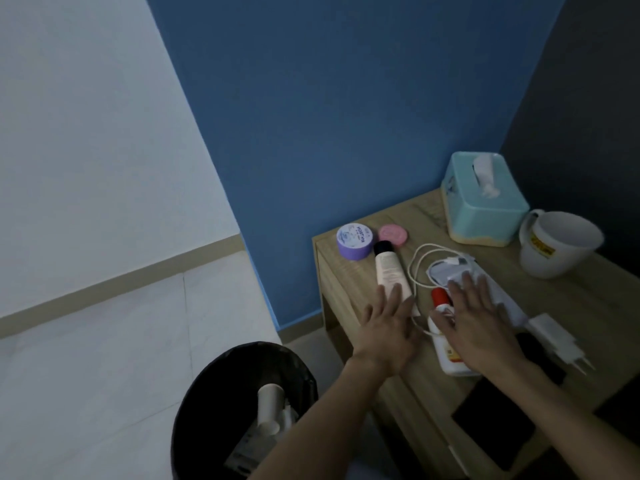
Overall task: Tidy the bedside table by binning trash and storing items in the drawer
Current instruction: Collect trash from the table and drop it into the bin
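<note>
Fingers point(394, 295) of the left hand point(388, 336) lie straight and hold nothing over the pink tube point(389, 271), while the right hand point(481, 329), equally spread, covers the crumpled white wrapper point(446, 268) on the table point(606, 306). We judge the white cable point(431, 245) looped between them to be the hazard. Snagged in a sweep toward the bin point(187, 403), it could drag the red-capped bottle point(440, 296) or the charger point(550, 336) off the edge.
</note>
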A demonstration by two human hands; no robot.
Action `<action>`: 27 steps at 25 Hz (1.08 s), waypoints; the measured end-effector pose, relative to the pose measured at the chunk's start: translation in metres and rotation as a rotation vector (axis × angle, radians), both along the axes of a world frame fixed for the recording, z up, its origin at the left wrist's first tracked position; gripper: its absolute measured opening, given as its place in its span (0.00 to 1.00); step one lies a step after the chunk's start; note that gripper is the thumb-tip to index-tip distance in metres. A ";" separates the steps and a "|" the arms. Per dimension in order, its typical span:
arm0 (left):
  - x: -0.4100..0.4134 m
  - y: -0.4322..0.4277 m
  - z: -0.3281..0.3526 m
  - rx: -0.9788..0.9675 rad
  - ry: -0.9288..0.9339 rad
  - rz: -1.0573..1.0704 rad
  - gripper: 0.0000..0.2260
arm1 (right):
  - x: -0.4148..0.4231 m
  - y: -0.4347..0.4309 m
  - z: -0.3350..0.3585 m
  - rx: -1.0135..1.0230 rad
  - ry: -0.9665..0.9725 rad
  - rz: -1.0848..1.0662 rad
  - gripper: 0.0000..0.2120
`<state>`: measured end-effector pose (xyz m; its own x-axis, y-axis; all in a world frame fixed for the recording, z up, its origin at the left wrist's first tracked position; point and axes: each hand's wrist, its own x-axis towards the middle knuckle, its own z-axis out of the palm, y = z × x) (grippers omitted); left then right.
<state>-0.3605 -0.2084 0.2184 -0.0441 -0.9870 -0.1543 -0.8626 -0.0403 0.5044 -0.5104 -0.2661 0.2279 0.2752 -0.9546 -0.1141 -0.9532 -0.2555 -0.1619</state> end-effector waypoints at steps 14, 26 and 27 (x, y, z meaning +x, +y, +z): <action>0.151 0.155 -0.047 -0.041 0.009 0.550 0.26 | 0.171 0.093 -0.043 -0.047 -0.098 0.666 0.29; 0.184 0.277 -0.162 0.145 0.030 0.882 0.26 | 0.201 0.160 -0.167 0.286 0.369 0.553 0.33; 0.184 0.279 -0.169 0.094 0.052 0.909 0.25 | 0.206 0.159 -0.170 0.280 0.348 0.551 0.33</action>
<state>-0.1765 0.0701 0.0498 0.7346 -0.6288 -0.2549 -0.4551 -0.7354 0.5021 -0.3043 -0.1072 0.0577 0.6128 -0.6090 -0.5035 -0.7055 -0.7087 -0.0014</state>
